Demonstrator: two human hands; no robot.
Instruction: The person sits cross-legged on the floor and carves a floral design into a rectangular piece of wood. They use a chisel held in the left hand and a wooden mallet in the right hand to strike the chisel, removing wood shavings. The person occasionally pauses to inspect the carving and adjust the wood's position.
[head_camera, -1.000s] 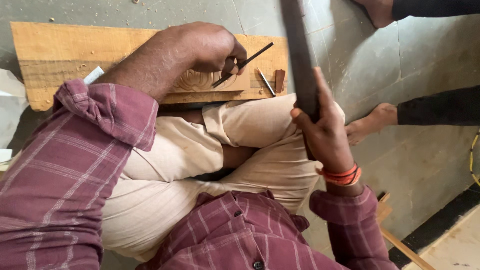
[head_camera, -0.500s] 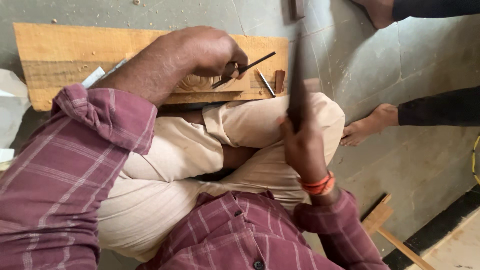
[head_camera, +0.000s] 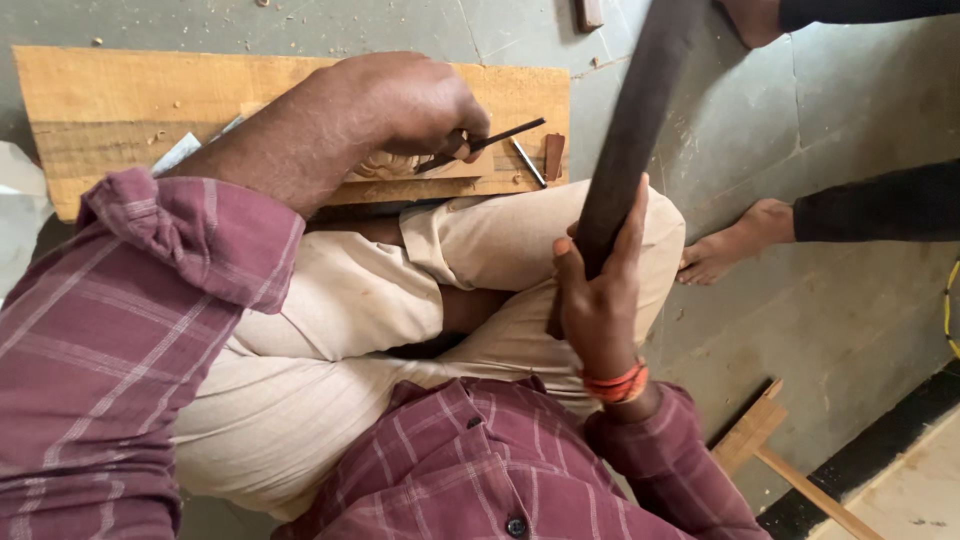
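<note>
We take the pale rectangular wooden plank (head_camera: 290, 110) lying on the grey stone floor (head_camera: 830, 330) as our landmark. Our left hand (head_camera: 410, 105) rests on the near edge of the plank, fingers (head_camera: 455, 140) curled tight round a thin dark metal chisel (head_camera: 490, 140), whose tip bears on the carved curl of wood under the hand. Our right hand (head_camera: 600, 300) is off the plank, on its near right side above our knee, fingers (head_camera: 625, 235) wrapped firmly round a long dark wooden baton (head_camera: 630, 140) that slants up past the plank's right end.

To do this cut well, we judge that we should keep the chisel low and steady, with the heel of the left hand pressed on the plank so the tip cannot skid, and bring the baton down squarely on the chisel's butt with short, even blows instead of a wild swing.

The chisel's free end sticks out to the right of our left fingers, well apart from the baton. A second slim metal tool (head_camera: 528, 162) and a small brown wooden block (head_camera: 553, 155) lie on the plank's right end, just beside the chisel.
</note>
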